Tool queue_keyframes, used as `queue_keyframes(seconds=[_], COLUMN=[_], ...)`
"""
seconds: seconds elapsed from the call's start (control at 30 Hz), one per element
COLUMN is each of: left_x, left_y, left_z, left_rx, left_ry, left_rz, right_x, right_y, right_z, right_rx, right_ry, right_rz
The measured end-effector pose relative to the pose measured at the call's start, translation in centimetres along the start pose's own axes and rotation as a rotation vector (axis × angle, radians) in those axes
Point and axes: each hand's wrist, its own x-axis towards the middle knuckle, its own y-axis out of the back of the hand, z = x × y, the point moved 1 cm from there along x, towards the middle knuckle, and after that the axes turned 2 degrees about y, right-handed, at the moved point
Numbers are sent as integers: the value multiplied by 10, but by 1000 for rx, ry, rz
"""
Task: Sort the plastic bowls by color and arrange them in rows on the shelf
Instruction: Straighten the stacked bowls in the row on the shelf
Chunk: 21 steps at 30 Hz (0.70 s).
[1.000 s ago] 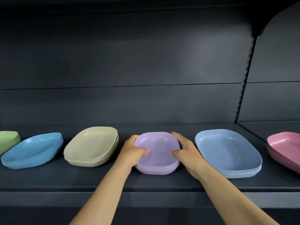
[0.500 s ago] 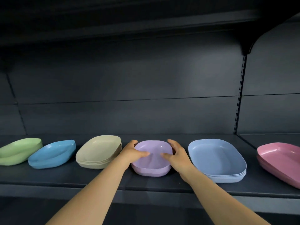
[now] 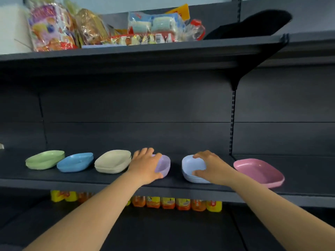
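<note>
A row of plastic bowls stands on the dark shelf [image 3: 108, 178]: green bowl [image 3: 45, 159], blue bowl [image 3: 75, 161], a beige stack [image 3: 113, 161], a lilac stack [image 3: 164, 164], a pale blue stack [image 3: 193, 168] and a pink bowl [image 3: 259, 172]. My left hand [image 3: 146, 164] lies over the lilac stack's left side, thumb curled at its front rim. My right hand [image 3: 211, 167] grips the pale blue stack, fingers over the far rim and thumb on the near rim.
The upper shelf [image 3: 145, 49] holds packaged goods [image 3: 112, 28] and a dark object at the right. Yellow and orange packs [image 3: 174, 203] line the shelf below. A slotted upright [image 3: 232, 124] divides the back panel right of the pale blue stack.
My right hand left the lilac stack and moved right onto the pale blue stack. My left hand stayed on the lilac stack. The view pulled back and tilted up, showing the upper shelf.
</note>
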Motion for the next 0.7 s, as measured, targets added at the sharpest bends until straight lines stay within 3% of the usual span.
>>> queue_keyframes(seconds=[0.13, 0.37, 0.7], left_x=[-33, -49, -9], left_y=[9, 33, 59], left_z=[49, 144, 373], left_rx=[-6, -114, -369], left_ry=[-25, -104, -250], left_rz=[-48, -72, -80], right_x=[-60, -156, -282], right_y=[22, 77, 177], right_z=[21, 79, 248], right_rx=[-248, -309, -430], right_ry=[43, -25, -207], right_rz=[-49, 60, 152])
